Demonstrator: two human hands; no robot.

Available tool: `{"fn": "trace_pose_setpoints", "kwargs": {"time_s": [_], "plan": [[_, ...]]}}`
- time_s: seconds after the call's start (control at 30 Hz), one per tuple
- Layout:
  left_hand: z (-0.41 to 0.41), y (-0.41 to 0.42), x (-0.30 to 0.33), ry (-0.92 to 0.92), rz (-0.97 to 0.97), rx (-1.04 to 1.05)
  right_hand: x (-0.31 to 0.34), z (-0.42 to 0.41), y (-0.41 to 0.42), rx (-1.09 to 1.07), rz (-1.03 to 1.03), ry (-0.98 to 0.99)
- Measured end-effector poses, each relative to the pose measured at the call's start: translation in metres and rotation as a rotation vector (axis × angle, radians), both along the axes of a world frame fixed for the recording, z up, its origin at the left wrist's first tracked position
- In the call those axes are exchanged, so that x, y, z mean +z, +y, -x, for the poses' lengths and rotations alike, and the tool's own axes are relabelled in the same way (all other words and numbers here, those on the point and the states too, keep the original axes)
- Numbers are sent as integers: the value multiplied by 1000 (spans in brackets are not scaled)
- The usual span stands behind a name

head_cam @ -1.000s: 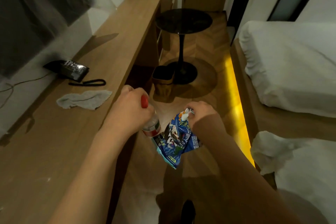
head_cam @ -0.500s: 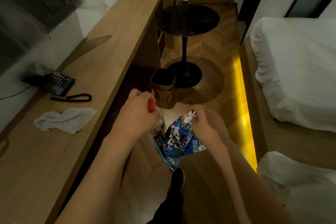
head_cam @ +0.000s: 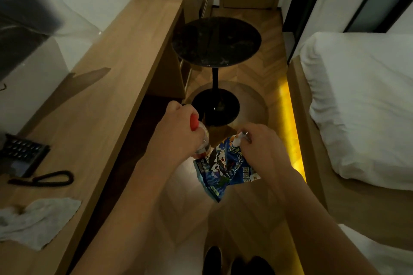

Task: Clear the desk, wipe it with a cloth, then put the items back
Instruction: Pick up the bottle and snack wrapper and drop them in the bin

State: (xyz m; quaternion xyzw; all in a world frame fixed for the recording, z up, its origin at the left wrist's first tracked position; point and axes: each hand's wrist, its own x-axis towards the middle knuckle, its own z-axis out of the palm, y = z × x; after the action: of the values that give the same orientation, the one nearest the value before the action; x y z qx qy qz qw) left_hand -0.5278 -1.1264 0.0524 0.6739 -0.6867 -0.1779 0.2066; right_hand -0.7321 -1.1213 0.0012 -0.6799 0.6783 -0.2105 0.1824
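My left hand [head_cam: 176,134] grips a clear plastic bottle with a red cap [head_cam: 202,140], held over the floor just right of the wooden desk [head_cam: 107,100]. My right hand [head_cam: 260,147] pinches the top edge of a blue snack bag [head_cam: 225,169], which hangs down beside the bottle. A grey cloth [head_cam: 35,219] lies crumpled on the desk at the lower left. A black telephone [head_cam: 20,152] with its coiled cord [head_cam: 44,178] sits on the desk near the wall.
A round black pedestal table [head_cam: 216,42] stands ahead on the wooden floor. A bed with white bedding [head_cam: 362,100] fills the right side, with a glowing yellow strip under its edge. My shoes show at the bottom.
The view has moved forward along the desk; the cloth and telephone have slid toward the lower left. Both hands keep the same hold on the bottle and the bag.
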Motion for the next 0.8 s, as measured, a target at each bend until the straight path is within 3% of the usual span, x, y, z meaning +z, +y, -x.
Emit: {"fn": "trace_pose_setpoints", "kwargs": {"time_s": [0.43, 0.8], "plan": [[76, -157, -26, 32, -98, 93, -27, 77, -177, 75, -101, -7], [84, -283, -45, 28, -144, 187, -47, 88, -310, 113, -217, 36]]}}
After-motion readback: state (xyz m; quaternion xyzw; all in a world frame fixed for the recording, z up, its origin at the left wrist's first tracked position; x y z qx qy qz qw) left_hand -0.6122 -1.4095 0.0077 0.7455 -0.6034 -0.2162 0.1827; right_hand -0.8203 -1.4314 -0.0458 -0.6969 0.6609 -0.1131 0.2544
